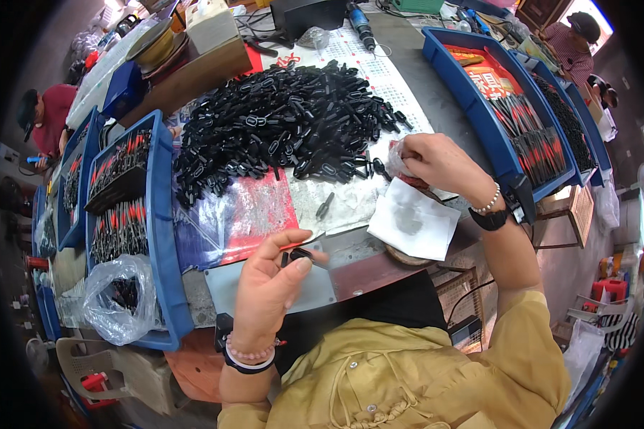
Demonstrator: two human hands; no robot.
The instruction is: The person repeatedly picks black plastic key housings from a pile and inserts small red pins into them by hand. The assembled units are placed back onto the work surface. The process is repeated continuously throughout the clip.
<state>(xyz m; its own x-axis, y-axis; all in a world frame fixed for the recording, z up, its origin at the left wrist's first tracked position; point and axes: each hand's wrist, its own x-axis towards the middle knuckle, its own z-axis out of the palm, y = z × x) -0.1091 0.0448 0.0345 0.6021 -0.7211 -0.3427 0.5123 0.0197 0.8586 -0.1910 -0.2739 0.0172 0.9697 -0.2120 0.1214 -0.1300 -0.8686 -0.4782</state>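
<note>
A wide heap of small black plastic parts (265, 125), several with oval loops at one end, covers the middle of the table. My left hand (268, 282) is raised near the front edge, its fingers curled around a small black plastic part (302, 253). Farther right, my right hand (436, 163) has its fingertips pinched together at a small clear plastic bag (396, 159) with something reddish by it. What those fingertips hold is hidden. Below that hand lies a white paper sheet (415, 218) with a grey smudge. One loose black part (325, 206) rests apart from the heap.
Blue trays (166, 236) of black-and-red parts stand at the left, with a clear bag (122, 304) on the nearest. More blue trays (479, 121) line the right. A blue-and-black power tool (361, 28) lies at the back. People (569, 46) are at far right and far left.
</note>
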